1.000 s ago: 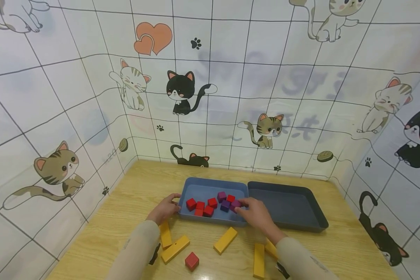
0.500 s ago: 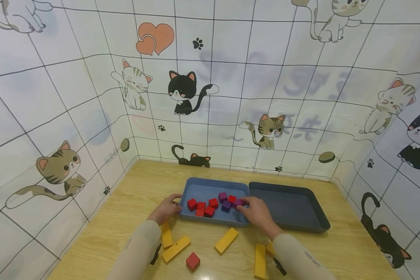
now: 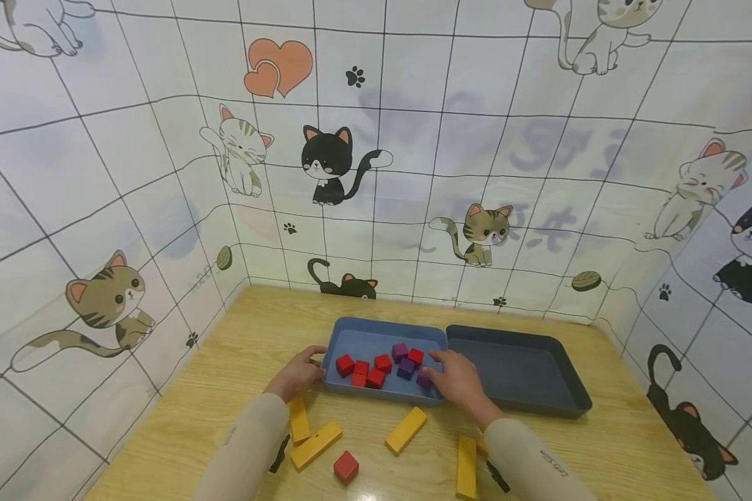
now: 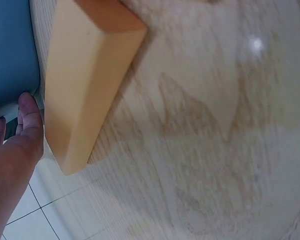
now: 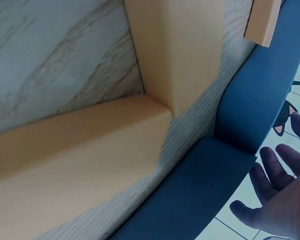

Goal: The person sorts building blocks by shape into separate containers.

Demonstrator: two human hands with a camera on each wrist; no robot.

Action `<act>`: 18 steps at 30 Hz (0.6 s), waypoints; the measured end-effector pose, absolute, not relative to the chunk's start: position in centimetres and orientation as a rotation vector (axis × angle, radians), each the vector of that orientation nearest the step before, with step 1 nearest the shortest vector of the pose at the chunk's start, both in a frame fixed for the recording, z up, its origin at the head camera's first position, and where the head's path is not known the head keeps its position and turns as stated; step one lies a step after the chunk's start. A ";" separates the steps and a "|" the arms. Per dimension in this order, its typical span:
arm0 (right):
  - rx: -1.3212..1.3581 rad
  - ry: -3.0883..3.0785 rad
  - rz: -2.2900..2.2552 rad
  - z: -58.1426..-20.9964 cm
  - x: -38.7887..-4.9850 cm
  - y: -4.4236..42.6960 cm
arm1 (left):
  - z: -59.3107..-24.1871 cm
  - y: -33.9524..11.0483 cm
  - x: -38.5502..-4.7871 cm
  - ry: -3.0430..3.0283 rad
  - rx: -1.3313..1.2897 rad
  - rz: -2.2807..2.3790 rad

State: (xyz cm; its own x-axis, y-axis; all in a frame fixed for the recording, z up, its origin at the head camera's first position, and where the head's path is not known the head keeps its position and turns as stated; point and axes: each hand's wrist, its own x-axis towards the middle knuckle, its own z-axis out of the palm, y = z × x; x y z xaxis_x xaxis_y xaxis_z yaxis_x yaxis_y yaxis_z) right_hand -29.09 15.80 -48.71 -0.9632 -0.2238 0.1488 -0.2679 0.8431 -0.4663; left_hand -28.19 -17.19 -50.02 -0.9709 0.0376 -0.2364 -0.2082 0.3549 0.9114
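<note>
At the near-right corner of the blue tray, my right hand is hovering, fingers apart, beside a purple cube; my left hand is touching the left edge, grip unclear.

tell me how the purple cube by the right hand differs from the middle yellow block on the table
The purple cube is short and compact; the middle yellow block is a longer bar. The cube is in the blue tray; the block lies on the table. The right hand partly hides the cube; the block shows in full. Both are plain-coloured with flat faces.
</note>
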 end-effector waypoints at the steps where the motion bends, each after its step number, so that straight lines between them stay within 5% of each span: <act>1: 0.395 -2.925 0.768 -48.7 -29.0 15.8 | -50.1 -17.2 -28.2 2.402 -0.147 1.661; 18: 0.471 -2.851 1.023 -47.9 -27.0 14.4 | -50.1 -17.2 -28.0 2.391 -0.161 1.669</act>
